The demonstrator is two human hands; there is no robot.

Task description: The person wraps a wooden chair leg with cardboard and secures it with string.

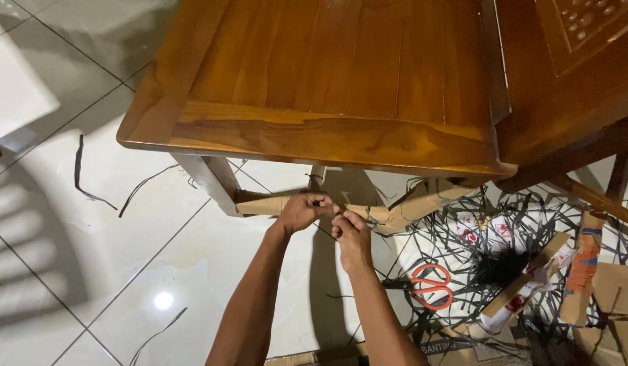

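Where the head view looks down, a floor of large glossy white tiles [90, 224] is seen, with dark grout lines, a bright spot of reflected light and slatted shadows at the left. A varnished wooden table [327, 74] fills the upper middle, and a second piece of carved brown wood furniture [578, 61] is set against its right edge. Loose black strips [80, 169] are scattered on the tiles at the left, and a dense tangle of black strapping [503, 264] is heaped at the right among torn cardboard pieces [585, 271], with orange-handled scissors [429, 286] lying near the right forearm.

Under the table's near edge, a cardboard wrapping [266, 205] is seen around a lower rail, running from the pale table leg [212, 179] toward the right. The left hand [301, 211] is closed over this cardboard, its fingers curled around something thin. The right hand [351, 234] is held just beside it, touching it, with fingertips pinched together on what appears to be a thin black strap; the strap itself is too small to be made out clearly.
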